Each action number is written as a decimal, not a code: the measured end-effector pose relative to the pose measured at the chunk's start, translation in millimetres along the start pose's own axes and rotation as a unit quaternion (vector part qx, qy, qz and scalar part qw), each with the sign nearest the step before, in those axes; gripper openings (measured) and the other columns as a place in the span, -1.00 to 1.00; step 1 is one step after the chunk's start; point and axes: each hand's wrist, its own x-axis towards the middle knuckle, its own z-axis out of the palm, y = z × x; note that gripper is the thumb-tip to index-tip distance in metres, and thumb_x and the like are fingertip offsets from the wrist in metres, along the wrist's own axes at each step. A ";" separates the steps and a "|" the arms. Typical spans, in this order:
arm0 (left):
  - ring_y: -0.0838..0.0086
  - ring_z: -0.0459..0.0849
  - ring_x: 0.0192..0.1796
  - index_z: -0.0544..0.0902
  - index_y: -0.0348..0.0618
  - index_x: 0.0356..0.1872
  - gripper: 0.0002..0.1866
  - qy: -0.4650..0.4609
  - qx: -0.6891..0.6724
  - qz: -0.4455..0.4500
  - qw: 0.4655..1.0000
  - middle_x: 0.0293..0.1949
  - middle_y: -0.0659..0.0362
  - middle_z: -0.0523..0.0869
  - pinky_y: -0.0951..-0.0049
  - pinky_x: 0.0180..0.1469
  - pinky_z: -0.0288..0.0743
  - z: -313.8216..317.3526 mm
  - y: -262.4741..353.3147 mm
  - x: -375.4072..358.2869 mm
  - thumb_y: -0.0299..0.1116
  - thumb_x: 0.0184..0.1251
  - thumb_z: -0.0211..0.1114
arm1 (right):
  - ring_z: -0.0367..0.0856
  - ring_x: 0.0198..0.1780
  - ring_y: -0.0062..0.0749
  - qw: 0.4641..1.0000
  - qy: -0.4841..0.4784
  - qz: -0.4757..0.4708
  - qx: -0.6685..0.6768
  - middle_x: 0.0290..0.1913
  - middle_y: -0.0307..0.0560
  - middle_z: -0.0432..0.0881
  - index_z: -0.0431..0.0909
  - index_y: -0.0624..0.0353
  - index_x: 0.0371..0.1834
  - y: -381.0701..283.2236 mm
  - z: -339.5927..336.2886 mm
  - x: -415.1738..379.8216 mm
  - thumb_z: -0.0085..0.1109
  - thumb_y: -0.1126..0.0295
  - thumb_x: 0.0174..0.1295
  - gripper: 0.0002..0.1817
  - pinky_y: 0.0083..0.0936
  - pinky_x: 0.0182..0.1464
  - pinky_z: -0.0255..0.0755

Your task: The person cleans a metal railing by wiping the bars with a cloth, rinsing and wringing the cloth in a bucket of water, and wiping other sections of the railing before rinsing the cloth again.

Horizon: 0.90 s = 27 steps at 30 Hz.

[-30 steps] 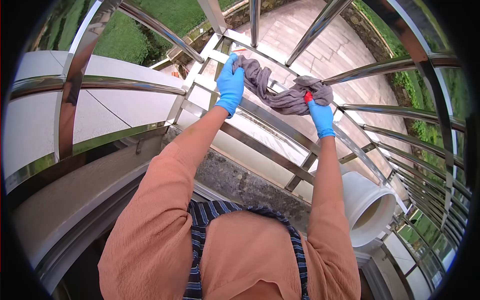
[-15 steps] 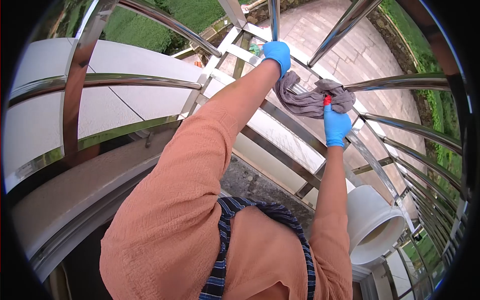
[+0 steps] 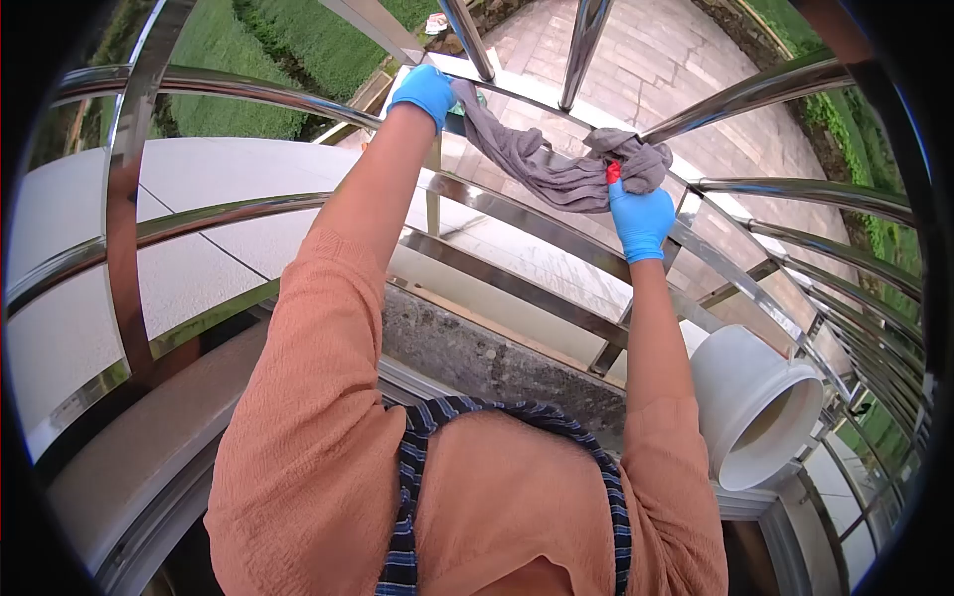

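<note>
A long grey-purple cloth (image 3: 537, 171) hangs stretched between my two blue-gloved hands over the metal railing frame (image 3: 497, 204). My left hand (image 3: 425, 96) is closed at the cloth's left end, near the corner of the frame; its fingers are partly turned away from view. My right hand (image 3: 641, 219) grips the bunched right end of the cloth, with a red patch showing at the thumb tip. The cloth sags between the hands, and part of the frame lies hidden behind it.
A white bucket (image 3: 740, 397) lies tilted at the lower right, its mouth facing me. Shiny railing bars (image 3: 795, 94) surround the hands. A rough grey ledge (image 3: 457, 348) runs below. Paving (image 3: 676, 60) and green hedges (image 3: 238, 70) show far beneath.
My left hand has moved left along the frame, drawing the cloth out longer. My right hand has shifted slightly left and up, still holding the bunched end. The view has also shifted.
</note>
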 end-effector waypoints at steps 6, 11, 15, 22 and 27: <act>0.30 0.66 -0.17 0.58 -0.34 0.05 -0.58 0.122 -0.315 -0.032 0.941 -0.16 -0.04 0.69 0.42 -0.11 0.52 -10.3 10.7 -23.1 -0.56 0.08 0.15 | 0.66 -0.40 0.02 1.000 0.019 -0.004 0.022 -0.51 0.09 0.66 0.64 0.10 -0.45 9.1 10.5 -0.5 0.29 -0.15 -0.02 -0.52 -0.18 -0.34 0.54; 0.52 0.55 -0.19 0.44 -0.41 0.23 -0.39 0.173 -0.631 -0.012 0.756 -0.13 0.16 0.58 0.57 -0.15 0.43 12.1 10.6 -25.1 -0.75 0.00 0.05 | 0.66 -0.40 0.02 1.000 -0.010 0.006 -0.008 -0.51 0.08 0.66 0.64 0.09 -0.46 -0.9 -1.1 0.8 0.24 -0.13 0.01 -0.54 -0.17 -0.32 0.55; 0.27 0.49 0.19 0.33 -0.43 0.29 -0.31 -0.004 -0.785 0.093 0.612 0.16 -0.04 0.50 0.47 0.30 0.31 -1.2 -8.6 -27.3 -0.74 -0.04 -0.07 | 0.66 -0.40 0.03 1.000 0.012 -0.013 0.002 -0.50 0.07 0.66 0.63 0.08 -0.46 5.2 7.1 -0.7 0.19 -0.09 0.04 -0.58 -0.16 -0.30 0.55; 0.09 0.31 0.37 0.37 -0.31 0.25 -0.45 -0.170 -0.914 -0.207 0.305 0.31 -0.09 0.38 0.03 0.47 0.04 -20.9 -18.7 -72.1 -0.28 0.25 0.11 | 0.66 -0.39 0.03 1.000 0.004 0.000 -0.005 -0.48 0.07 0.67 0.65 0.07 -0.42 0.3 0.4 0.3 0.18 -0.06 0.04 -0.60 -0.18 -0.30 0.55; 0.34 0.46 0.26 0.47 -0.14 0.17 -0.58 -0.124 -0.757 -0.106 0.632 0.20 0.09 0.54 0.21 0.40 0.27 4.6 -22.8 -86.7 -0.15 0.40 0.10 | 0.67 -0.37 0.01 0.999 -0.024 0.021 -0.008 -0.47 0.08 0.67 0.65 0.08 -0.41 -2.1 -3.5 -0.6 0.17 -0.09 0.04 -0.58 -0.18 -0.29 0.55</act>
